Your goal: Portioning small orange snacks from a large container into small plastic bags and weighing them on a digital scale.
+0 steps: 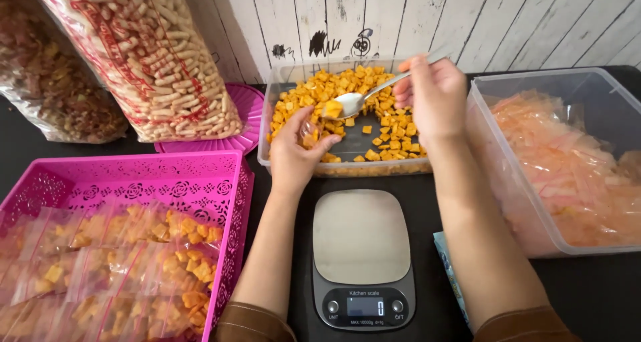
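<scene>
Dark counter (601, 295), white plank wall behind. Far left, two big clear bags lean against the wall: one of pale stick snacks (150, 55), one of brownish mixed snacks (53, 81). A round pink lid (244, 108) lies flat beneath the stick-snack bag. Near left, a pink perforated basket (167, 175) holds rows of small filled packets (120, 268) of orange pieces. Right, a large clear tub (587, 88) is stuffed with empty clear pouches (567, 168). A digital kitchen scale (361, 258) sits bare in the middle, between the person's forearms, its display lit. A blue-edged packet (449, 265) pokes out beside the right forearm.

Behind the scale, a clear rectangular container (280, 75) holds orange square crackers (334, 85), heaped towards the back, the dark bottom showing at the front.

Right hand (434, 98) hovers over the container, fingers clenched on the handle of a metal spoon (357, 101); one cracker rests in the bowl. Left hand (297, 155) is at the container's front edge, fingers pinching a small clear pouch (310, 133) just under the spoon, a few crackers inside.
</scene>
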